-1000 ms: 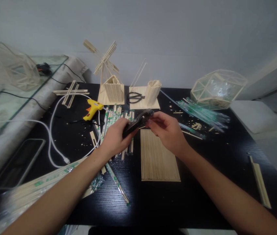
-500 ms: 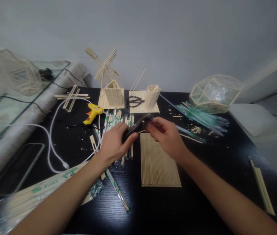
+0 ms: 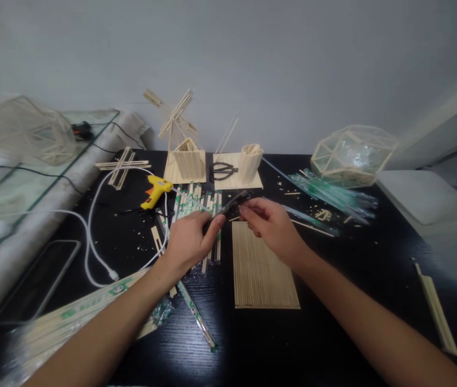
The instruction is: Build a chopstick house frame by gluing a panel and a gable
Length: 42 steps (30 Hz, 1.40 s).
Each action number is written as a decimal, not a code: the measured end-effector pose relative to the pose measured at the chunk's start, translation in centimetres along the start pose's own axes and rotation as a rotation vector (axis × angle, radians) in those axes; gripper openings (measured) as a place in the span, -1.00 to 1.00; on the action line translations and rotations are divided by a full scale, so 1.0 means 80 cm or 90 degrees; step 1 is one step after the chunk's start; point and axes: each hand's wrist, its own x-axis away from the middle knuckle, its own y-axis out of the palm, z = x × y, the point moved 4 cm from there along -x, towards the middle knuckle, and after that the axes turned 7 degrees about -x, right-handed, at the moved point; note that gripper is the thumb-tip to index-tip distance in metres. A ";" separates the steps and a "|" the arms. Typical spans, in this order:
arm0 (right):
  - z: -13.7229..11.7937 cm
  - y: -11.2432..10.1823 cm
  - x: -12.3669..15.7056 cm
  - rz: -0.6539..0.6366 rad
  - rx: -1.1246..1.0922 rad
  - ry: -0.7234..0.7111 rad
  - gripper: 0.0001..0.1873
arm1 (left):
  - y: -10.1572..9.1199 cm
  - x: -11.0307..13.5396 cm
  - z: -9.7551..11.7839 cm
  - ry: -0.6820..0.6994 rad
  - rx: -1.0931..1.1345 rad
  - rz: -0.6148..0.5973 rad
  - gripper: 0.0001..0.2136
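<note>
My left hand (image 3: pixel 191 232) is closed around a dark hand tool (image 3: pixel 234 201), perhaps pliers or cutters; its exact kind is hard to make out. The tool points away to the right, its far end close to the fingertips of my right hand (image 3: pixel 272 221). Those fingers are pinched together, and whatever they hold is hidden or too small to name. Below both hands lies a flat panel of wooden sticks (image 3: pixel 265 269) set side by side. Paper-wrapped chopsticks (image 3: pixel 208 207) lie under and beyond my left hand.
A yellow glue gun (image 3: pixel 156 192) rests at left near a white cable (image 3: pixel 88 226). Behind stand a stick windmill model (image 3: pixel 188 164) and a stick cup (image 3: pixel 251 161) on a base with black scissors (image 3: pixel 223 171). Green-and-clear wrappers (image 3: pixel 333 193) and wood scraps lie right.
The camera view has shifted slightly. The dark tool in my left hand looks narrower and a little lower at its far end. My right hand stays pinched beside it.
</note>
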 end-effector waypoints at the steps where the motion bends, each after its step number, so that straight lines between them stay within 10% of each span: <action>1: 0.000 0.000 0.000 -0.002 -0.002 0.004 -0.80 | 0.000 0.000 0.000 -0.006 0.001 -0.007 -0.44; 42: -0.002 0.005 0.001 -0.050 -0.042 0.018 -0.77 | 0.002 0.000 -0.005 -0.009 -0.057 -0.020 -0.47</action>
